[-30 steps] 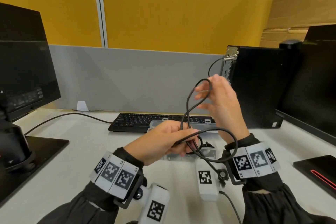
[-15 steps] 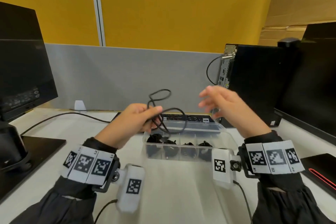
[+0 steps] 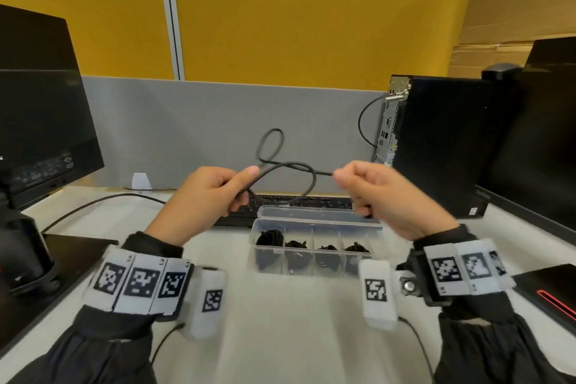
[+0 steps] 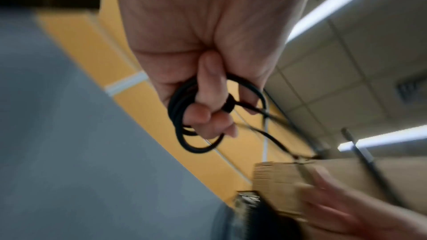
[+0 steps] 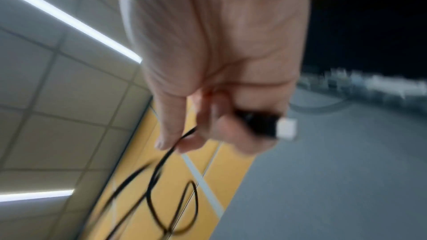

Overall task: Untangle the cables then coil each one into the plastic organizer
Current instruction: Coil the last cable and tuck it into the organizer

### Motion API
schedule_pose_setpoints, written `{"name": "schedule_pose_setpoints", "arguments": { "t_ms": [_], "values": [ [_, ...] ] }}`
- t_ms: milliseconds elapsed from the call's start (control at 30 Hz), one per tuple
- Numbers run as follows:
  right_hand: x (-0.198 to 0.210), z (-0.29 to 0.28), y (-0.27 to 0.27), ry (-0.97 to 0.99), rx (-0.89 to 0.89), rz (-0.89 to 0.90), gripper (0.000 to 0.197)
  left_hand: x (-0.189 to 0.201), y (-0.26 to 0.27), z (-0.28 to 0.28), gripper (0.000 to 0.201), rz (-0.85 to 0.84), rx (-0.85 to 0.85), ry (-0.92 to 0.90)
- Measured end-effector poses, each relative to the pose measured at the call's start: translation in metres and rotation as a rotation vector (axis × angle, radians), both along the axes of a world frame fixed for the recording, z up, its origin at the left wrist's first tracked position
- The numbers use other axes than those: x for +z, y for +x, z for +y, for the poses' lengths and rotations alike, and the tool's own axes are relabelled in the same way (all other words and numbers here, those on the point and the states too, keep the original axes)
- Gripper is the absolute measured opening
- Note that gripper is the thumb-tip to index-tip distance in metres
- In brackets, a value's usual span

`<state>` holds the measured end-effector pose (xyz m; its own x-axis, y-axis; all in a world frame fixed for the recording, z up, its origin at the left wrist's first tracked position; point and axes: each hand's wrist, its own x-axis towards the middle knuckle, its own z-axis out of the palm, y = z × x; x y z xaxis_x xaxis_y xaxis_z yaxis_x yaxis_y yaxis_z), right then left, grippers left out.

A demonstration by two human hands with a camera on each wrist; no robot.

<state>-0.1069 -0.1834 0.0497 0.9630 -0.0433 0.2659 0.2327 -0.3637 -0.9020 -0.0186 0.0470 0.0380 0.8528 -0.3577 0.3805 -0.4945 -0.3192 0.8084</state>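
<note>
Two hands' fingers pinching a looped black cable [image 3: 290,165] above the plastic organizer [image 3: 314,246].

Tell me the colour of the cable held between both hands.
Black cable; clearest in the head view.

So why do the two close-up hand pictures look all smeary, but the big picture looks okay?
Head view: mostly sharp, so the black cable and the clear organizer show well, though straight edges bend near the sides. Left wrist view: the left hand is fairly clear, the background streaked. Right wrist view: the right hand and the plug are smeared, probably by motion; ceiling lights glare white.
</note>
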Motion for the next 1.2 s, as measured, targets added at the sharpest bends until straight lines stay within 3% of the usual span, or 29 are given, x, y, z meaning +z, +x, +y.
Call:
{"name": "schedule_pose_setpoints", "arguments": {
  "t_ms": [167,267,367,467,567,667,733,833,900,1033,1133,1200],
  "values": [
    [0.003,-0.084,-0.025,-0.227,-0.78,-0.278,0.036,0.002,0.027,0.047,0.06,-0.119,0.335,0.077],
    [-0.009,-0.134,-0.049,-0.335,-1.173,-0.204,0.041,0.004,0.027,0.066,0.058,-0.193,0.489,0.122],
    [-0.025,-0.163,-0.054,-0.439,-1.348,-0.039,0.045,0.003,0.027,0.061,0.055,-0.221,0.499,0.141],
    [-0.035,-0.169,-0.048,-0.548,-1.423,0.144,0.035,0.003,0.024,0.05,0.054,-0.271,0.481,0.15],
    [-0.038,-0.172,-0.051,-0.591,-1.472,0.179,0.032,0.0,0.037,0.078,0.06,-0.318,0.616,0.107],
    [-0.036,-0.167,-0.051,-0.616,-1.397,0.269,0.031,-0.018,0.058,0.122,0.072,-0.291,0.73,0.105],
    [-0.032,-0.148,-0.043,-0.721,-1.328,0.28,0.027,-0.016,0.053,0.118,0.07,-0.294,0.751,0.104],
    [-0.019,-0.106,-0.028,-0.921,-1.191,0.13,0.031,0.005,0.029,0.08,0.057,-0.303,0.64,0.075],
    [-0.008,-0.078,-0.019,-0.932,-1.042,0.056,0.039,0.006,0.023,0.056,0.051,-0.274,0.533,0.064],
    [0.01,-0.01,-0.014,-0.774,-0.544,-0.146,0.058,0.002,0.01,0.012,0.05,-0.313,0.339,0.051],
    [0.009,0.045,-0.016,-0.55,-0.03,-0.026,0.062,0.002,-0.002,-0.007,0.048,-0.364,0.222,0.006],
    [0.001,0.065,-0.013,-0.467,0.226,0.054,0.043,0.004,-0.005,-0.008,0.045,-0.373,0.213,-0.027]
  ]
}}
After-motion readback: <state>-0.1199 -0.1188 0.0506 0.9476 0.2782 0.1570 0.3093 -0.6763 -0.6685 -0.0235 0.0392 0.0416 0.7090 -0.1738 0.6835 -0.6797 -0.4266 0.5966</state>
